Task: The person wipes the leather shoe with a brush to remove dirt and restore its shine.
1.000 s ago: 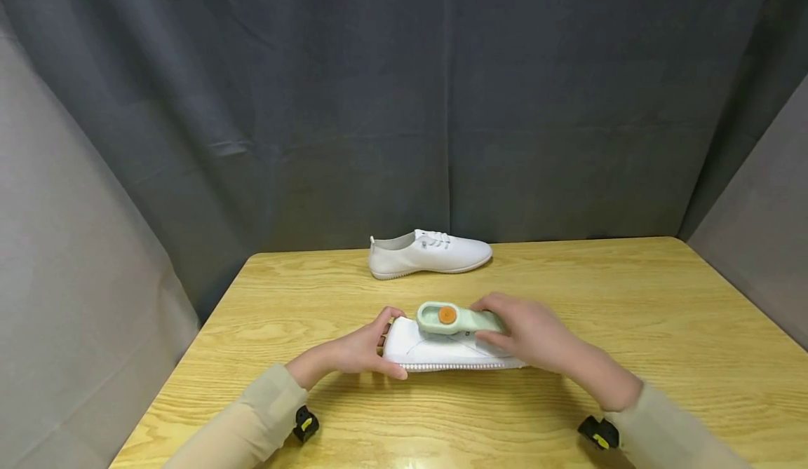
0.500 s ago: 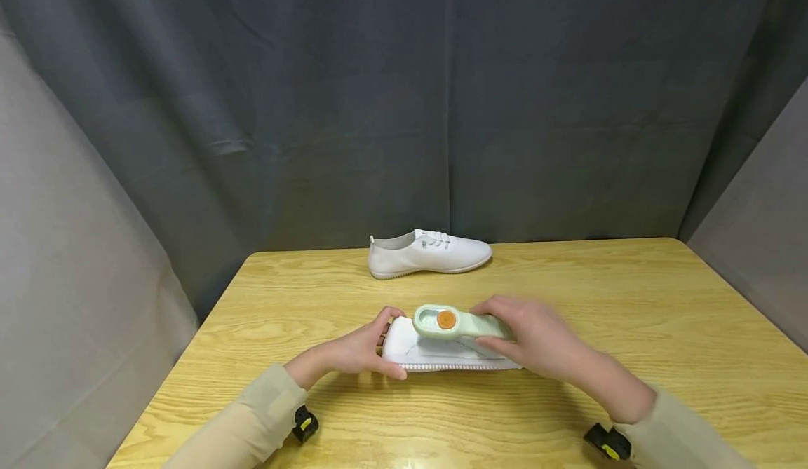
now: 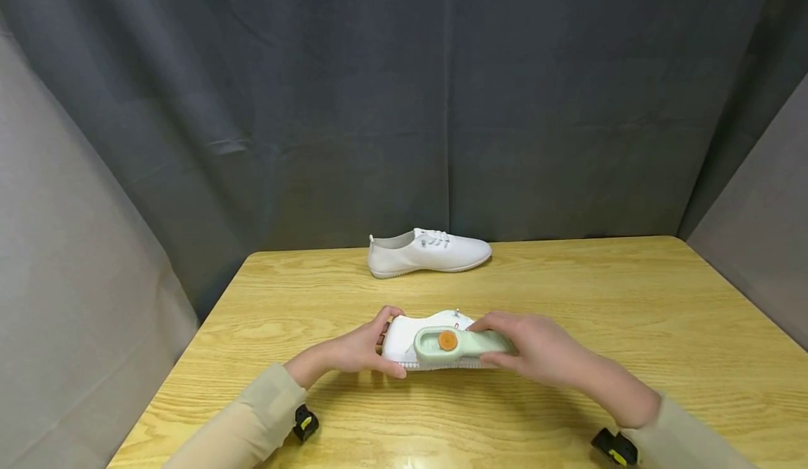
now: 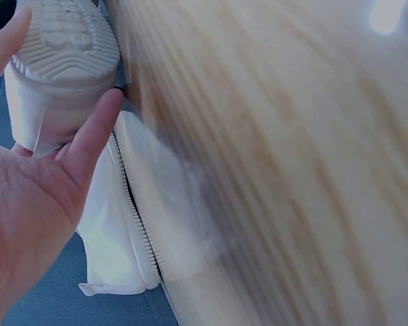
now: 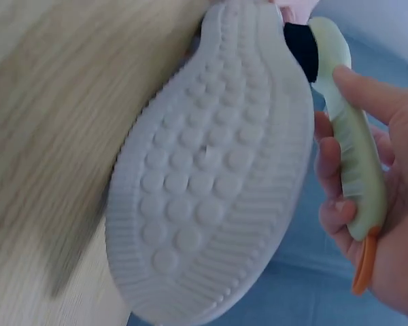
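In the head view a white shoe (image 3: pixel 399 336) lies on its side near the middle of the table, toe to the right. My left hand (image 3: pixel 360 350) grips its heel, thumb on the near edge and fingers behind. The right hand (image 3: pixel 536 348) holds a light green shoe brush (image 3: pixel 492 343) with an orange button. The brush head lies over the shoe's upturned side, close to the sole edge. In the right wrist view, dark bristles (image 5: pixel 300 51) meet the shoe beside its studded sole (image 5: pixel 204 156), and an orange loop (image 5: pixel 366 261) hangs from the handle's end.
Another white shoe (image 3: pixel 435 253), lace-up, stands upright toward the back of the wooden table (image 3: pixel 631 301), its toe to the right. A dark grey curtain (image 3: pixel 353 104) hangs behind the table, with paler cloth (image 3: pixel 76 245) at the sides.
The right hand has brought the brush toward the near sole edge, uncovering the shoe's far side near the lacing. The left hand and the back shoe keep their places.
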Available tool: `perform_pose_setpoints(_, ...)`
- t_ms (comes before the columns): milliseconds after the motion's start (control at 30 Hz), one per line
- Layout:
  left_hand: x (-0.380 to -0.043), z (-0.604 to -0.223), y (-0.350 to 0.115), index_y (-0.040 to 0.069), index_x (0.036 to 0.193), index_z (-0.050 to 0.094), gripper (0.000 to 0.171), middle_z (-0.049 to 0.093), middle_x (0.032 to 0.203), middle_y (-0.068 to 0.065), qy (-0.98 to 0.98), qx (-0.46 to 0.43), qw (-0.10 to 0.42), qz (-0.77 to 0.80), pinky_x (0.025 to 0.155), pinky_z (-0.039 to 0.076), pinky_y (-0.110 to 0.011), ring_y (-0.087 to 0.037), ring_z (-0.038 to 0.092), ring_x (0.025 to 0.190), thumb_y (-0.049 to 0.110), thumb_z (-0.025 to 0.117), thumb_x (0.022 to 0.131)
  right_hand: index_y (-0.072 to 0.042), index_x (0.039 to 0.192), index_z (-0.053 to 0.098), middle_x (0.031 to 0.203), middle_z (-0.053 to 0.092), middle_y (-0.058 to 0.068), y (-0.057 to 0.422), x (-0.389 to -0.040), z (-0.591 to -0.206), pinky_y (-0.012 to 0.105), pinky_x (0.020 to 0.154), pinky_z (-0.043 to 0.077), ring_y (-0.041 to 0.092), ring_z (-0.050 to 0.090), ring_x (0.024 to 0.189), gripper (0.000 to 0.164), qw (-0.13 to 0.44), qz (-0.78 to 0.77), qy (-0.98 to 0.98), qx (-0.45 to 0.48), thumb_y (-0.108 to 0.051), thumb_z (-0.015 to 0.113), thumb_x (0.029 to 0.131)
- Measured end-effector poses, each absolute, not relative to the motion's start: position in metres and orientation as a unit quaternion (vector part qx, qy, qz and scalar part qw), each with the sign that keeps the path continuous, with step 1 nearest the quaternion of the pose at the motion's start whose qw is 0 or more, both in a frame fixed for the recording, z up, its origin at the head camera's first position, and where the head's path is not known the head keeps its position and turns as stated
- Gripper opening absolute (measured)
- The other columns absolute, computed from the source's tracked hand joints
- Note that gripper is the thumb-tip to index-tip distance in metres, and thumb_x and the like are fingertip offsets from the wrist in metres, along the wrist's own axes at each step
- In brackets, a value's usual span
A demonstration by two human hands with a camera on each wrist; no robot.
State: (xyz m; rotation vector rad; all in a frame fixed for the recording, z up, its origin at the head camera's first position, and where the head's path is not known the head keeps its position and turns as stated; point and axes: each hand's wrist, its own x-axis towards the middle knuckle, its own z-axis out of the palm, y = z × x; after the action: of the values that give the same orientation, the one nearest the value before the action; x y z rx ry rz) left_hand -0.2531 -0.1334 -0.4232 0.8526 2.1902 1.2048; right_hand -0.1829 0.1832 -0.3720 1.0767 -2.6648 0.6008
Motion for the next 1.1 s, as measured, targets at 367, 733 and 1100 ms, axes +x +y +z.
perform_pose_setpoints(367,-0.253,-0.422,-0.134,0.012,0.137,0.023,0.08,0.048,0.126,-0.01,0.806,0.306,0.25,0.44,0.093,0.045,-0.031,-0.02,0.054,0.114,0.014,0.081,0.081,-0.012,0.112,0.068,0.105,0.069,0.001,0.205,-0.199,-0.365,0.042,0.07,0.051,0.019,0.065,0.087,0.034,0.164,0.217,-0.934,0.234,-0.025,0.079,0.083)
perform_pose_setpoints(733,-0.252,-0.422,-0.133,0.012,0.136,0.024,0.079,0.05,0.122,-0.009,0.805,0.309,0.25,0.44,0.088,0.047,-0.029,-0.018,0.058,0.107,0.012,0.08,0.082,-0.02,0.109,0.066,0.1,0.066,-0.01,0.199,-0.174,-0.37,0.029,0.064,0.05,0.001,0.058,0.08,0.034,0.157,0.206,-0.882,0.394,-0.027,0.081,0.079)
perform_pose_setpoints(1100,-0.252,-0.422,-0.133,0.013,0.136,0.023,0.079,0.049,0.124,-0.009,0.805,0.311,0.25,0.44,0.09,0.046,-0.029,-0.019,0.057,0.11,0.012,0.08,0.082,-0.018,0.114,0.066,0.104,0.068,-0.006,0.21,-0.177,-0.371,0.032,0.067,0.051,0.008,0.062,0.085,0.034,0.121,0.204,-0.92,0.313,-0.029,0.077,0.084)
